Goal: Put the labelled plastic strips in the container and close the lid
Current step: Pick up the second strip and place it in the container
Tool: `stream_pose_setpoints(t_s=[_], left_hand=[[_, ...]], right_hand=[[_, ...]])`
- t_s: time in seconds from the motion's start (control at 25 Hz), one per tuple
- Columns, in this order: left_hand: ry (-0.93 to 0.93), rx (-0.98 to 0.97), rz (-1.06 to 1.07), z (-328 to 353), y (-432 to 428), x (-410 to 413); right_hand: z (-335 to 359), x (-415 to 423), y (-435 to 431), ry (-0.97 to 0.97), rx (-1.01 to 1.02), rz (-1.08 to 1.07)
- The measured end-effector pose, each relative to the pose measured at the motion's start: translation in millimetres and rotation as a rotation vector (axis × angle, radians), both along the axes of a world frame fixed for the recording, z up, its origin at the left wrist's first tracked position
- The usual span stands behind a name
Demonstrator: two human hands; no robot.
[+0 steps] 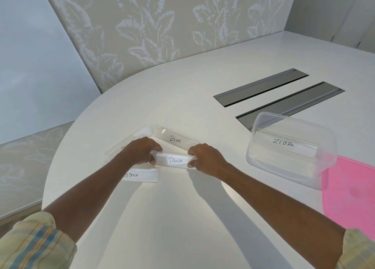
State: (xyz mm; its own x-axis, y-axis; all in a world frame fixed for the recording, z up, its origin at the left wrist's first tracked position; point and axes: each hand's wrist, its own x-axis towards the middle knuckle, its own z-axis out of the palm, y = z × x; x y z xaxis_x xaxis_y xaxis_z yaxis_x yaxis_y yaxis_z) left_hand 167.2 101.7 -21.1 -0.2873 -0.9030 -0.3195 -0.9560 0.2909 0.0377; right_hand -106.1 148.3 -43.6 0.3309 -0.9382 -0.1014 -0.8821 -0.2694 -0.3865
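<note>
A clear plastic strip labelled PANDA point(175, 160) is held at its two ends, my left hand point(142, 151) on the left end and my right hand point(205, 158) on the right. Behind it lies a strip labelled BEAR point(176, 139). A strip labelled OSTRICH point(142, 175) rests flat under my left wrist. Another strip point(129, 141) runs off to the far left, its label hidden by my hand. To the right stands the clear container point(263, 161), open, with a strip labelled ZEBRA point(284, 145) inside. The pink lid point(351, 193) lies beside it at the right edge.
Everything rests on a white rounded table point(182, 208). Two grey metal cable hatches point(261, 86) are set into the tabletop behind the container. A leaf-patterned wall panel point(162, 25) rises at the table's far edge.
</note>
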Motion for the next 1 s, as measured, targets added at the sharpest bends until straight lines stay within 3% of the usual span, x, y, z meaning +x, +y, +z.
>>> stream_pose_setpoints(t_s=[0.4, 1.0], left_hand=[[0.102, -0.068, -0.032, 21, 4, -21], [0.132, -0.256, -0.204, 98, 5, -117]], right_hand=[[18, -23, 2, -0.065, 0.0, -0.052], [99, -120, 26, -0.044, -0.195, -0.185]])
